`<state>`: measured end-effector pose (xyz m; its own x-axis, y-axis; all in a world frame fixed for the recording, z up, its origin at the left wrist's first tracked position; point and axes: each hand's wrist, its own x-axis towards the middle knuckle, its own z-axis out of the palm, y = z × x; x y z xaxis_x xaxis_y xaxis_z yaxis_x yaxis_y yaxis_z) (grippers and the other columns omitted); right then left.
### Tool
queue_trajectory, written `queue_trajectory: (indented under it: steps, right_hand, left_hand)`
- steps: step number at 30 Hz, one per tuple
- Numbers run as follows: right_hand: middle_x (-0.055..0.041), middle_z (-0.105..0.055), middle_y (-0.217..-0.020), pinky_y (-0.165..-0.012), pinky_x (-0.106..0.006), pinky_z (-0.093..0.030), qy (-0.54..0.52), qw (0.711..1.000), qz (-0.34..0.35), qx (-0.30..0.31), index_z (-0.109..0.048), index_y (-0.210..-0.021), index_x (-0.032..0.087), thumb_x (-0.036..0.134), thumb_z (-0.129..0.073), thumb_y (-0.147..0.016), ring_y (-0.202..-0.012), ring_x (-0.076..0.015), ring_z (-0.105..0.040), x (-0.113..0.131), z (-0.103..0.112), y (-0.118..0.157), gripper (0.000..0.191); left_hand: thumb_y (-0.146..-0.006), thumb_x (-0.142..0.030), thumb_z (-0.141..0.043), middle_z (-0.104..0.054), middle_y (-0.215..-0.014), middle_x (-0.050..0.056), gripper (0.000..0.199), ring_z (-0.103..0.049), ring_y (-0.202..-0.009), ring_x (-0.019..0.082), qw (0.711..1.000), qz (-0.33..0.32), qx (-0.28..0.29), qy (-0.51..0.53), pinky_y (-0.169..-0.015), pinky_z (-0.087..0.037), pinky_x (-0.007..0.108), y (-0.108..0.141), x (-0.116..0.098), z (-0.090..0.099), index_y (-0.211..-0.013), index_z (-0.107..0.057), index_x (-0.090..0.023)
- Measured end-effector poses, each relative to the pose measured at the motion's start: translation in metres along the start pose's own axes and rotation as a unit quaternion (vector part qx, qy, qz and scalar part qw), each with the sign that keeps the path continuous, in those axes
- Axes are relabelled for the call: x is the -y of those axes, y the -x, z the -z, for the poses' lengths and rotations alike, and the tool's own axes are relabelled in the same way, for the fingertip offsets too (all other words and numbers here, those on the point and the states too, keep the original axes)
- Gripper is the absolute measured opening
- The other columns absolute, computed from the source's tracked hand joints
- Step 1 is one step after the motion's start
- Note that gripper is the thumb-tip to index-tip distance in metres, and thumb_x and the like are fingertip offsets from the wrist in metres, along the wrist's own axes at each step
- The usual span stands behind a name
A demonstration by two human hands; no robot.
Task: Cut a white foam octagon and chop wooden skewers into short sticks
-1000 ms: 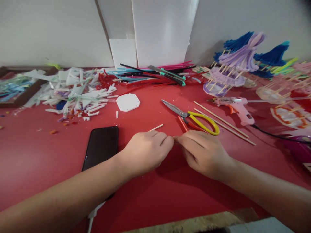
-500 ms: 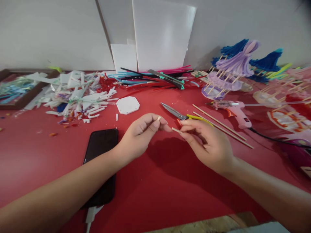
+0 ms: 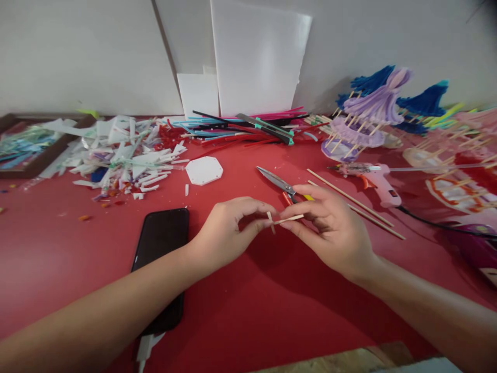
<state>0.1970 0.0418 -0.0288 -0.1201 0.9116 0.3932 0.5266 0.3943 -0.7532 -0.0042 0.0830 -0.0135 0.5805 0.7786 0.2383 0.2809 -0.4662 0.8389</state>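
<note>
Above the red table, my left hand [image 3: 229,223] pinches a short pale wooden stick [image 3: 271,216] that stands nearly upright between thumb and fingertips. My right hand [image 3: 330,228] has a second short wooden stick [image 3: 293,218] between thumb and fingers, lying almost level. The sticks' ends meet or nearly meet; whether they touch I cannot tell. Just behind the right fingers lie scissors [image 3: 276,180] with red and yellow handles partly hidden by that hand. Two long wooden sticks [image 3: 373,210] rest to the right. A white octagonal plate [image 3: 204,171] with small holes lies further back.
A black phone [image 3: 161,233] with a cable lies beside my left forearm. White scraps [image 3: 128,150] heap up at the back left, near pipe cleaners [image 3: 240,132] and a cutter [image 3: 267,128]. At right are a pink glue gun [image 3: 382,181] and a purple carousel-like model [image 3: 373,114].
Both hands have come closer together and slightly lower. The stick in my left hand now shows upright, and the right-hand stick has been brought against or near it.
</note>
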Motion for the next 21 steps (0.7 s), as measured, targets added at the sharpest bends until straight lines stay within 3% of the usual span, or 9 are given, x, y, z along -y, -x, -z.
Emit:
queue_trajectory:
  steps: [4,7,11,15,21]
  right_hand:
    - [-0.0001,-0.075,-0.083,-0.071,-0.025,-0.055,0.099,0.992,0.081,-0.003,-0.063,-0.091,0.023,0.027,-0.070,-0.083,-0.076,-0.0147,-0.071,0.006,0.003,-0.001,0.011]
    - [-0.0004,-0.074,-0.080,-0.070,-0.022,-0.054,0.137,0.982,0.128,-0.013,-0.064,-0.089,0.022,0.027,-0.071,-0.082,-0.073,-0.0138,-0.071,0.010,0.005,-0.001,0.011]
    - [0.0016,-0.073,-0.074,-0.057,-0.020,-0.052,0.150,0.981,0.123,-0.019,-0.062,-0.086,0.023,0.028,-0.071,-0.082,-0.062,-0.0118,-0.068,0.011,0.004,-0.003,0.012]
    - [0.0023,-0.074,-0.075,-0.054,-0.021,-0.053,0.125,0.985,0.120,0.002,-0.061,-0.086,0.025,0.025,-0.068,-0.085,-0.060,-0.0124,-0.068,0.011,0.003,-0.005,0.007]
    - [0.0003,-0.076,-0.085,-0.063,-0.023,-0.057,0.099,0.989,0.109,0.023,-0.063,-0.095,0.024,0.021,-0.065,-0.086,-0.073,-0.0154,-0.072,0.012,0.002,-0.003,0.009]
  left_hand:
    - [-0.086,-0.006,-0.054,-0.070,-0.089,0.004,0.018,-0.064,-0.084,0.013,0.996,-0.064,-0.005,-0.064,-0.079,-0.050,0.025,0.001,0.001,-0.003,-0.094,-0.068,-0.014]
    - [-0.087,-0.006,-0.051,-0.069,-0.092,0.008,0.020,-0.063,-0.085,0.014,0.991,-0.105,-0.011,-0.085,-0.078,-0.051,0.025,0.002,0.003,-0.005,-0.098,-0.066,-0.012]
    - [-0.087,-0.004,-0.046,-0.067,-0.095,0.008,0.022,-0.063,-0.089,0.015,0.982,-0.136,0.014,-0.130,-0.081,-0.052,0.026,0.004,0.003,-0.006,-0.100,-0.063,-0.013]
    - [-0.087,-0.006,-0.045,-0.065,-0.099,0.009,0.022,-0.063,-0.091,0.018,0.973,-0.134,0.036,-0.183,-0.079,-0.053,0.028,0.007,0.001,-0.007,-0.102,-0.057,-0.015]
    - [-0.081,-0.004,-0.053,-0.066,-0.094,0.004,0.021,-0.065,-0.084,0.015,0.992,-0.051,0.028,-0.111,-0.073,-0.053,0.025,0.008,0.000,-0.009,-0.096,-0.052,-0.019]
